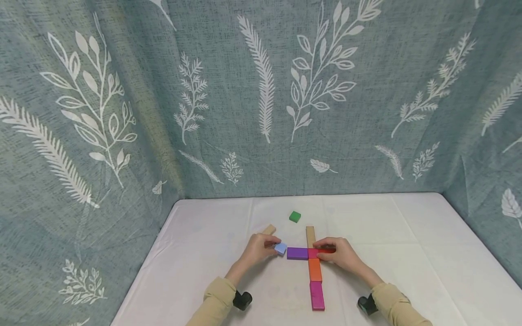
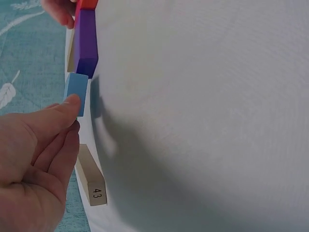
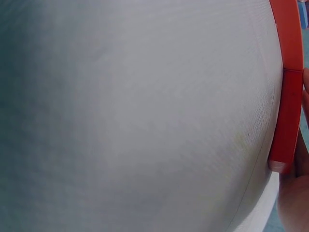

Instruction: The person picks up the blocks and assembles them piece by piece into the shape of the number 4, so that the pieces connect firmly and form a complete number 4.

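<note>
My left hand [image 1: 261, 246] pinches a small light blue block [image 1: 280, 248] between thumb and fingers, just left of the purple block [image 1: 297, 253]. In the left wrist view a gap shows between the blue block [image 2: 76, 92] and the table. My right hand [image 1: 340, 254] has thumb and index finger at either side of a small pink block [image 1: 312, 253], where the cross of blocks meets. Beneath that hand lies a red block [image 1: 327, 250], partly hidden. An orange block [image 1: 315, 270] and a magenta block [image 1: 316, 295] run toward me; a plain wooden block [image 1: 311, 235] points away.
A green block [image 1: 295, 217] lies apart, farther back on the white-covered table [image 1: 383, 226]. Behind the left hand is another plain wooden block [image 1: 269, 229], marked 43 on its end in the left wrist view. A leaf-patterned curtain [image 1: 261, 99] surrounds the table's back and sides.
</note>
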Demonstrator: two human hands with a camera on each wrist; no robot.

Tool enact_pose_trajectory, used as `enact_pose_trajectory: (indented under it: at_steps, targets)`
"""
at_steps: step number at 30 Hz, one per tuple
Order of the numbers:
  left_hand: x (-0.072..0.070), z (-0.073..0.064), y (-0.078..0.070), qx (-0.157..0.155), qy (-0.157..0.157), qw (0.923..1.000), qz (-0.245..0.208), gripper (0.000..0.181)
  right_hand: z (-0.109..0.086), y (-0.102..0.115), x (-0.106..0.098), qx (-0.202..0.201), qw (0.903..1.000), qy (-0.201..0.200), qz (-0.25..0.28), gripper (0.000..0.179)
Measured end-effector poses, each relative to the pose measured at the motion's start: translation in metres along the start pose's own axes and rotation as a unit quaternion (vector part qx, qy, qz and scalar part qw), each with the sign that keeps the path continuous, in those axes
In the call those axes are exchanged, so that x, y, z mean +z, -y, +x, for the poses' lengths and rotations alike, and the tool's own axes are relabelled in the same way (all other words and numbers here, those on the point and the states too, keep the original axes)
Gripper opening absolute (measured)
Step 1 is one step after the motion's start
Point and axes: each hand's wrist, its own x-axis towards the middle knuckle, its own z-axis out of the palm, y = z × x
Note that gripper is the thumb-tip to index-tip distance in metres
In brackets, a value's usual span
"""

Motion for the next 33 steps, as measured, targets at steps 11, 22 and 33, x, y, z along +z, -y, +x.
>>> enact_pose_trajectory:
  at_steps: [11,22,33]
  targets:
    - [0.005,-0.004,0.005,0.016,-0.004,0.9998,0.011,0.027,-0.001,0.0,-0.001,-0.004,1.0,0.0,-0.001,0.028]
    - [0.015,0.001,0.032,0.051,-0.007,0.9986,0.013,0.028,-0.001,0.0,0.0,-0.009,0.9999,0.005,0.0,0.028]
    - [0.008,-0.004,0.009,0.016,0.003,0.9996,0.024,0.027,-0.001,0.0,0.0,-0.013,0.9999,0.001,-0.001,0.028]
